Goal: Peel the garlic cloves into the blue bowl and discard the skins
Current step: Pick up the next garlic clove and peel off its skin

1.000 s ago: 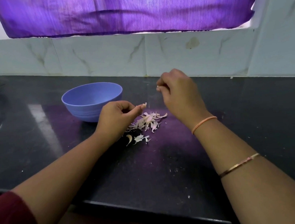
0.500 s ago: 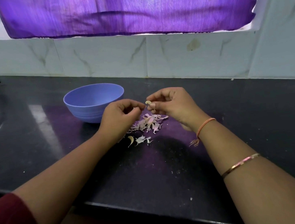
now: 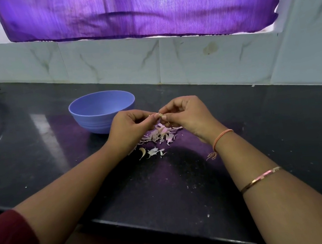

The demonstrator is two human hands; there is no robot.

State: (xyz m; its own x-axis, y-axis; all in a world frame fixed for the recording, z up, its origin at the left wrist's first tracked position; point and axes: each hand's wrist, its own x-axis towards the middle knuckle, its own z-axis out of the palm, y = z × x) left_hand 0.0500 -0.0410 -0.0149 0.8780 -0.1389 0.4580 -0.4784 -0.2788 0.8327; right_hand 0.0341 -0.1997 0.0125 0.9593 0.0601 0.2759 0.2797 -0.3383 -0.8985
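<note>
Left hand [image 3: 130,126] and right hand [image 3: 188,114] both pinch one garlic clove [image 3: 161,115] above the skins [image 3: 159,135] on the counter [image 3: 280,125].

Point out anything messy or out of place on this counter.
Garlic skins lie strewn loose on the black counter beneath both hands, right of the blue bowl, not yet discarded. Nothing else stands out.

My counter [image 3: 36,151] is dark polished stone, glossy and speckled. The bowl [image 3: 101,117] looks like smooth matt plastic. The skins [image 3: 160,135] are thin, papery flakes. The wall [image 3: 107,67] is glazed, veined tile, the curtain [image 3: 140,9] ribbed cloth. My bangle [image 3: 260,179] is shiny metal.
</note>
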